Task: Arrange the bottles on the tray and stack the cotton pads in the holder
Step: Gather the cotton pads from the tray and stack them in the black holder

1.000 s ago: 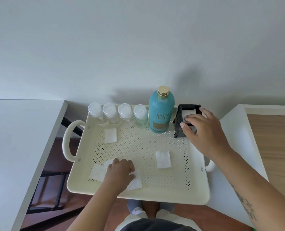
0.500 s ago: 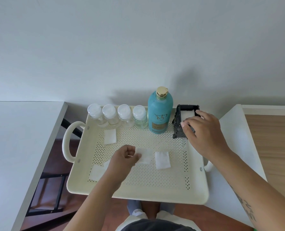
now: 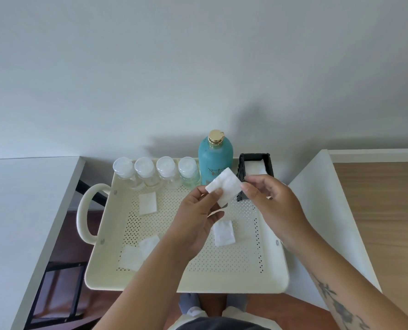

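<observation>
A cream perforated tray (image 3: 222,282) carries a row of several small clear bottles (image 3: 145,172) along its far edge, with a tall teal bottle (image 3: 215,153) with a gold cap to their right. A black holder (image 3: 257,163) at the far right corner has white pads inside. My left hand (image 3: 198,217) pinches a white cotton pad (image 3: 224,186) above the tray, in front of the teal bottle. My right hand (image 3: 272,206) touches that pad's right edge with its fingertips, just in front of the holder. Loose pads lie on the tray: one far left (image 3: 147,203), one mid-right (image 3: 224,233), two overlapping near left (image 3: 136,253).
A white table (image 3: 19,210) stands to the left of the tray and a white-edged wooden surface (image 3: 376,210) to the right. A pale wall rises right behind the tray. The tray's left handle (image 3: 83,210) sticks out over the gap to the table.
My left hand lifted a pad from the tray's near side and carried it up and right toward the holder. My right hand came off the holder and met the pad.
</observation>
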